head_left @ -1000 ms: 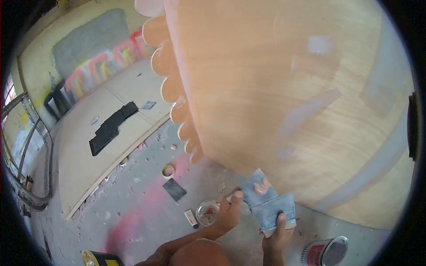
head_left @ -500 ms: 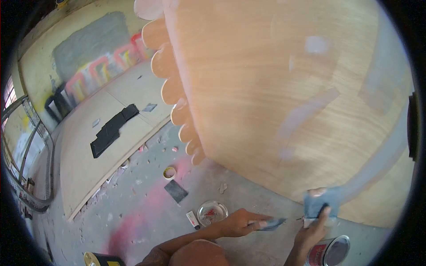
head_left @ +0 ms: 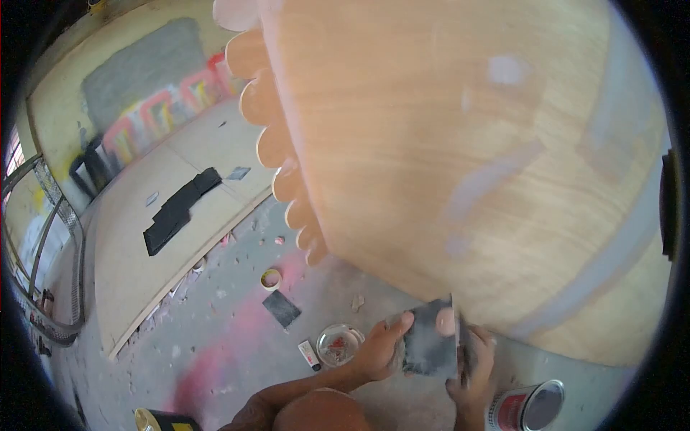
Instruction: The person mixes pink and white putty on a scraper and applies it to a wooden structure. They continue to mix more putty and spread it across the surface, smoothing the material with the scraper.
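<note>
My left hand (head_left: 382,348) grips the left edge of a flat dark grey sheet (head_left: 430,343), its thumb on the face. Close beside it, my right hand (head_left: 476,363) is wrapped round a thin flat plate (head_left: 455,337) seen nearly edge-on against the sheet's right side. Both hands are in front of the lower edge of a large wooden panel (head_left: 402,165) with a scalloped left edge and pale filler patches. To the left of my left hand are a round clear dish (head_left: 340,345) and a small white tube (head_left: 309,355).
A tin (head_left: 528,406) stands at the lower right, another can (head_left: 165,421) at the lower left. A tape roll (head_left: 271,279) and a dark sheet (head_left: 282,309) lie on the floor. Black pieces (head_left: 180,210) rest on a pale board (head_left: 129,266).
My hands have come together. My right hand has moved left, away from the panel, and the grey sheet in my left hand now shows its broad face.
</note>
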A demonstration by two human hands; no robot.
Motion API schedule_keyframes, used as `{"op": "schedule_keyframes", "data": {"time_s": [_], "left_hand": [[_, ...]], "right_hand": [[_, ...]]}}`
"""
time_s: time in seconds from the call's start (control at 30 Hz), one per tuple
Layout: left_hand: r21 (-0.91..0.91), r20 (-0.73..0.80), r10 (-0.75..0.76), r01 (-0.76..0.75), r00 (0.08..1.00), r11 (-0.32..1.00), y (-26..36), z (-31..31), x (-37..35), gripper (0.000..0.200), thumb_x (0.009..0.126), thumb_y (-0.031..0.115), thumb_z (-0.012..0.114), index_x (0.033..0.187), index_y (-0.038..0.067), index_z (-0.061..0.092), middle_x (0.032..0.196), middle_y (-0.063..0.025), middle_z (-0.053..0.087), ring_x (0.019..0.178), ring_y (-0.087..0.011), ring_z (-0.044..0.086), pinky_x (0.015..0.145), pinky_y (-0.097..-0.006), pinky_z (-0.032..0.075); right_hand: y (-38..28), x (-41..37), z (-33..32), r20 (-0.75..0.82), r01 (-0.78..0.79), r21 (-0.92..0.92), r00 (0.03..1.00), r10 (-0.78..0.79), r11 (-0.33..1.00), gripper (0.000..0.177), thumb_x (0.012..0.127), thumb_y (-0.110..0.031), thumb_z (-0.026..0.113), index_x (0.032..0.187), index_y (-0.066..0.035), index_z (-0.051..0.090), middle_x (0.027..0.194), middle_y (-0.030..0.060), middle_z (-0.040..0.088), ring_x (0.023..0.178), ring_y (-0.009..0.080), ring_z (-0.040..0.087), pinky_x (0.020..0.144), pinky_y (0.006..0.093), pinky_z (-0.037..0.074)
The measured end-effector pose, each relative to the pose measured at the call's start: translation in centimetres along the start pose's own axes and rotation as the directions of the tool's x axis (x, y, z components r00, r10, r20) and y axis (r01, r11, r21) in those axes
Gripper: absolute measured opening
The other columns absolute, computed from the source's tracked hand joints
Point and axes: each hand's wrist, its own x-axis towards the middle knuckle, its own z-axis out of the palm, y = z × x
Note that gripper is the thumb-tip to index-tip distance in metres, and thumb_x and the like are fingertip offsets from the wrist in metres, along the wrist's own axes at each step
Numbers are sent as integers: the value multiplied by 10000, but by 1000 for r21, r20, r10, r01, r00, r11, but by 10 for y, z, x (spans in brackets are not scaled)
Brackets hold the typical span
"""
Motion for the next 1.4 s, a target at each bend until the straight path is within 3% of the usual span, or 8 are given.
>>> {"op": "schedule_keyframes", "data": {"time_s": [0.07, 0.2, 0.7, 0.77, 0.97, 1.03, 1.13, 1.4], "left_hand": [[-30, -29, 23, -24, 999, 999, -13, -3, 7, 453, 972, 447, 520, 1088, 11, 569, 799, -57, 640, 577, -159, 634, 410, -302, 499], [15, -8, -24, 24, 1000, 1000, -13, -2, 5, 438, 972, 421, 533, 1100, 3, 569, 809, -57, 643, 603, -167, 633, 481, -313, 510], [444, 78, 322, -322, 944, 836, 69, 55, 2, 427, 1000, 347, 467, 1229, -5, 549, 1130, -91, 631, 1029, -217, 613, 913, -376, 476], [343, 44, 208, -210, 977, 916, 86, 69, 1, 424, 1001, 349, 467, 1213, -9, 548, 1110, -100, 635, 1006, -231, 624, 893, -375, 489], [76, 231, 143, -165, 962, 983, 115, 108, 26, 416, 978, 339, 526, 1186, -21, 523, 1033, -119, 643, 912, -282, 657, 802, -475, 534], [684, 652, 441, -729, 616, 6, 130, 122, 28, 419, 963, 277, 552, 1256, -15, 485, 1127, -145, 606, 1025, -304, 632, 885, -554, 505], [258, 418, 428, -556, 801, 790, 132, 146, 28, 413, 961, 261, 548, 1268, -9, 481, 1146, -152, 594, 1045, -318, 620, 900, -561, 493], [-40, 529, 303, -333, 793, 942, 160, 178, 20, 408, 956, 216, 538, 1299, 6, 471, 1199, -171, 560, 1099, -356, 589, 942, -580, 460]], "right_hand": [[-18, -14, 27, -634, 215, 220, 773, -28, 952, 322, 825, -22, 582, 1143, -4, 541, 1074, 211, 592, 957, 370, 588, 799, 418, 471], [-2, 7, 22, -3, -441, 239, 891, 454, 865, 374, 857, -203, 626, 1144, 28, 563, 1048, 224, 591, 1033, 362, 590, 833, 483, 459], [2, 16, -32, -118, -201, 276, 963, 241, 940, 322, 930, -111, 537, 1219, 31, 560, 1183, 171, 594, 1070, 275, 579, 915, 358, 443], [10, 18, -45, 80, -522, 718, 718, 691, 460, 279, 948, -128, 546, 1194, 1, 562, 1126, 131, 620, 946, 244, 619, 846, 336, 471], [-31, 59, -146, -150, 196, 980, 637, 756, 29, 265, 901, -116, 634, 1138, -54, 531, 858, 44, 611, 682, 167, 585, 522, 309, 465], [-46, 64, -182, -183, 270, 963, 593, 784, 20, 245, 900, -95, 621, 1122, -52, 528, 840, 47, 601, 624, 147, 566, 491, 287, 454], [-71, 78, -214, -290, 349, 931, 514, 807, 112, 232, 890, -96, 622, 1095, -47, 526, 806, 38, 585, 569, 138, 549, 446, 267, 444], [-119, 101, -215, -384, 367, 901, 432, 816, 231, 314, 840, -168, 641, 1068, 11, 521, 687, 88, 604, 477, 195, 587, 386, 279, 458]]}}
